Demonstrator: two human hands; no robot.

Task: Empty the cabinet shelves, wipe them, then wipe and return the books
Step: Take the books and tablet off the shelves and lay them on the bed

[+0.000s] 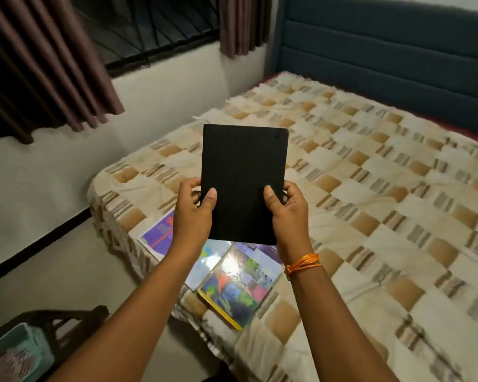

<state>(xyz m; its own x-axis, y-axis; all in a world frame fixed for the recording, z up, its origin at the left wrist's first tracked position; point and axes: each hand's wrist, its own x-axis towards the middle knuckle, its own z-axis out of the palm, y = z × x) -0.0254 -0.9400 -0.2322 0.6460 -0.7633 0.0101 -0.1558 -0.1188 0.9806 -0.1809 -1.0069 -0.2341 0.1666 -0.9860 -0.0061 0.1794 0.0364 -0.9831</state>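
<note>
I hold a plain black book (243, 177) upright in front of me, above the corner of a bed. My left hand (195, 210) grips its lower left edge, thumb on the cover. My right hand (286, 210) grips the lower right edge the same way; an orange thread band circles that wrist. Below the black book, several books lie flat on the bed: a purple one (158, 235) at the left, a pale one (204, 266) in the middle, and a glossy multicoloured one with a yellow edge (239, 285). No cabinet or cloth is visible.
The bed (370, 205) has a beige checked cover and a dark blue headboard (384, 45). A white wall, barred window and brown curtains (39, 64) lie to the left. A teal basket (14, 354) and a dark stand sit at bottom left on the pale floor.
</note>
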